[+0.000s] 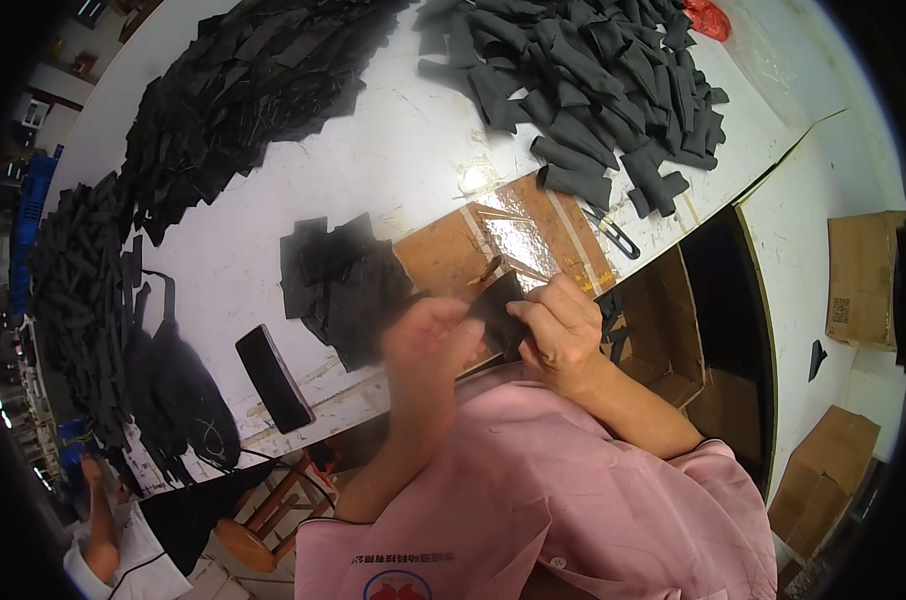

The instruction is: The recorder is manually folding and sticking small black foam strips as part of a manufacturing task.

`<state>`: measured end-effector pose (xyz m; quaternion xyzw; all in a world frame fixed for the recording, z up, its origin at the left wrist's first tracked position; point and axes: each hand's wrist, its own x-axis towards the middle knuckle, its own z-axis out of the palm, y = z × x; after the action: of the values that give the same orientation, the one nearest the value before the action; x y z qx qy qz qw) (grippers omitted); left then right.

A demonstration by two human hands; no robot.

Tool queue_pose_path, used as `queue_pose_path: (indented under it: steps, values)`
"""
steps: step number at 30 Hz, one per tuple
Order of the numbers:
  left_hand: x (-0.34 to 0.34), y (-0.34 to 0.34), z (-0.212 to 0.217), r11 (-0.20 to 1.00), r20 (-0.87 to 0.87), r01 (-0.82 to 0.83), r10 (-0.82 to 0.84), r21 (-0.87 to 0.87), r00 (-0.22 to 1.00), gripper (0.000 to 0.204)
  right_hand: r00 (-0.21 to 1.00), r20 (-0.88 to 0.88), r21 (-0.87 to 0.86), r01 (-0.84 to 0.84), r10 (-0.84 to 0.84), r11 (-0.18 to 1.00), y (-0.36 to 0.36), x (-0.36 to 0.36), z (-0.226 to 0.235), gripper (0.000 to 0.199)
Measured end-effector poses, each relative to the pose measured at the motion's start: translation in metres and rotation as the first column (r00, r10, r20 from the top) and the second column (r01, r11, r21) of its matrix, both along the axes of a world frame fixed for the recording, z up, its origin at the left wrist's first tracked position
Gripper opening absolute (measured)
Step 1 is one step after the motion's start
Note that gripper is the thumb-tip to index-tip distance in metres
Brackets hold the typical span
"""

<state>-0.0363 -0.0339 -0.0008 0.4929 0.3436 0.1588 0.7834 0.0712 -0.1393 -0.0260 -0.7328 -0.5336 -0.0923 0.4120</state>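
Both of my hands hold one small black fabric piece just above the near edge of the white table. My left hand is blurred and pinches the piece's left side. My right hand grips its right side with bent fingers. Directly left of my hands lies a small stack of black fabric pieces. A brown taped cardboard patch on the table lies under and behind the hands.
Large heaps of black pieces cover the table's far left and far right. A black phone lies near the front edge, black scissors to the right. Open cardboard boxes stand below the table. Another person sits at lower left.
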Motion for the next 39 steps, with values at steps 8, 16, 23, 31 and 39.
queue_pose_path:
  steps: [8,16,23,31,39]
  values:
    - [0.001,0.000,-0.009,0.921,-0.090,0.079,-0.048,0.381,0.995,0.009,0.720,-0.692,-0.047,-0.130,0.062,0.990,0.003,-0.005,0.020,0.028]
    - [0.000,-0.012,-0.038,0.603,-0.034,-0.080,0.176,0.794,0.984,0.012,0.995,-0.092,-0.239,-0.063,0.042,0.969,0.016,-0.013,0.003,0.016]
    - [-0.001,0.012,-0.008,0.944,0.254,0.038,0.049,-0.327,0.966,0.014,0.537,-0.839,0.063,-0.055,0.082,0.997,0.018,-0.009,-0.004,0.005]
    - [0.007,-0.002,-0.036,0.700,0.012,-0.162,0.214,0.696,0.977,0.016,-0.505,-0.816,0.292,0.059,0.281,0.954,0.020,-0.022,-0.004,0.012]
    - [-0.008,0.009,0.003,0.710,0.342,0.255,-0.021,-0.657,0.939,0.036,-0.238,-0.927,0.311,-0.058,0.289,0.949,0.012,-0.010,-0.009,0.015]
